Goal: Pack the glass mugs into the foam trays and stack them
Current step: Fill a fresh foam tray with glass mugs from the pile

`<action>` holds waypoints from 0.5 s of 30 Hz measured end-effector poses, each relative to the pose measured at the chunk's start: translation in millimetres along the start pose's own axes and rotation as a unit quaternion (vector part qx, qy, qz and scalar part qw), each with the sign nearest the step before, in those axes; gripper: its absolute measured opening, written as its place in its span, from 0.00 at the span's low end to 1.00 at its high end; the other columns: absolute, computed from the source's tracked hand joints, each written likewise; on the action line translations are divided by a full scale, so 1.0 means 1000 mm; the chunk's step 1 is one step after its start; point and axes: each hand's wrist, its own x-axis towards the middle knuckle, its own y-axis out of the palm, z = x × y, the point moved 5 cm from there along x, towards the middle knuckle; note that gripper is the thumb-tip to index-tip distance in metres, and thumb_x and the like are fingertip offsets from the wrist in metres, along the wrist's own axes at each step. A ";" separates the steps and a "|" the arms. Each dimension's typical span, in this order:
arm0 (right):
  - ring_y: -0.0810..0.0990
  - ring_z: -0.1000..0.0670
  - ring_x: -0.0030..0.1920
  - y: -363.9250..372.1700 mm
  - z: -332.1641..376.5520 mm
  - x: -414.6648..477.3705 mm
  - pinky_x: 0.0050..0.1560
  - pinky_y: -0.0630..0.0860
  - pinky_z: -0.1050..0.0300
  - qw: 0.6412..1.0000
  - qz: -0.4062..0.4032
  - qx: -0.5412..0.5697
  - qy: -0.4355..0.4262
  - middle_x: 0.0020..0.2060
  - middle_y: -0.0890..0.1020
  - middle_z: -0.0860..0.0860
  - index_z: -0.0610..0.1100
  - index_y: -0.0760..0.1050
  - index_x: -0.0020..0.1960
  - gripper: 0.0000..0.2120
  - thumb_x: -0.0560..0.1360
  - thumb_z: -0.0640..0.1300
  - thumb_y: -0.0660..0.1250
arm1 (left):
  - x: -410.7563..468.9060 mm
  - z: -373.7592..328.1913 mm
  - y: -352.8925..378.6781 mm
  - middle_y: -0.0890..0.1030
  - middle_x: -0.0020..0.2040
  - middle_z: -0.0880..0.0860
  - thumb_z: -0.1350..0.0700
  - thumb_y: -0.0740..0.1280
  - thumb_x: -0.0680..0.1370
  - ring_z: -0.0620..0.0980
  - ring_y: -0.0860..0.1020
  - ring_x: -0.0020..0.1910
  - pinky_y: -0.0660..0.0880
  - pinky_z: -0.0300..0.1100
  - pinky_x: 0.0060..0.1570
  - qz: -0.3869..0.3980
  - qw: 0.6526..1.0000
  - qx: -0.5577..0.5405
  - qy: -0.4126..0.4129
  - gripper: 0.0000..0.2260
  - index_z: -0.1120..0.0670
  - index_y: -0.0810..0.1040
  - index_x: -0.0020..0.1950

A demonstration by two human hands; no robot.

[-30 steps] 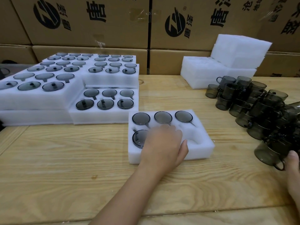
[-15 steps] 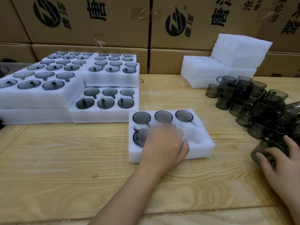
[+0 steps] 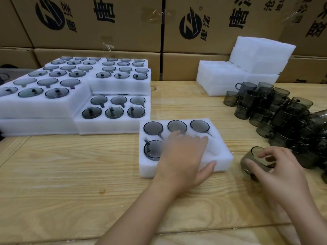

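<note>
Two hands are in view, both at work near the right half of the table.

Left hand (image 3: 182, 156): its fingers (image 3: 192, 141) lie nearly straight and close together, flat on top of the foam tray (image 3: 223, 157). They reach toward the tray's far row, and the thumb lies against its near edge. The palm covers the near-middle pocket, so what that pocket holds cannot be told.

Right hand (image 3: 281, 172): its fingers (image 3: 265, 153) are curled over the far rim of one glass mug (image 3: 251, 159), and the thumb presses the near wall. The mug is tilted with its mouth up and to the left. It is just right of the tray and not touching it.

Foam tray: four packed mugs (image 3: 153, 128) show, three across the far row and one in the near-left pocket. The near-right pocket shows bare foam.

Surroundings:
- A pile of loose mugs (image 3: 283, 117) is heaped at the right, just beyond the right hand.
- Filled trays (image 3: 113, 124) are stacked at the left.
- Plain foam blocks (image 3: 256, 55) stand at the far right.
- Printed cardboard boxes (image 3: 106, 38) line the back.
- All of this rests on a wooden table (image 3: 79, 183).
</note>
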 end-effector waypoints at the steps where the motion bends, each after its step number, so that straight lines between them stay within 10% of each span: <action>1: 0.72 0.50 0.48 0.000 0.007 0.001 0.46 0.64 0.55 1.000 -0.012 0.013 0.008 0.50 0.73 0.52 0.49 0.72 0.47 0.14 0.67 0.46 0.75 | -0.001 -0.005 0.001 0.83 0.48 0.52 0.40 0.65 0.73 0.52 0.81 0.46 0.72 0.53 0.60 0.002 1.000 -0.017 0.011 0.25 0.59 0.81 0.58; 6: 0.69 0.45 0.56 0.005 0.046 -0.003 0.52 0.65 0.55 0.999 -0.047 -0.007 -0.021 0.52 0.70 0.49 0.50 0.72 0.61 0.24 0.66 0.47 0.74 | -0.003 -0.034 0.007 0.83 0.46 0.50 0.34 0.65 0.70 0.48 0.80 0.47 0.69 0.54 0.65 0.023 0.997 -0.068 0.004 0.32 0.59 0.79 0.62; 15: 0.66 0.43 0.57 0.006 0.066 -0.005 0.48 0.59 0.58 0.997 -0.045 -0.054 -0.032 0.52 0.70 0.48 0.48 0.76 0.54 0.17 0.67 0.52 0.70 | 0.009 -0.040 0.003 0.84 0.39 0.50 0.54 0.63 0.75 0.49 0.80 0.39 0.71 0.46 0.55 -0.024 0.972 -0.223 -0.072 0.18 0.62 0.80 0.59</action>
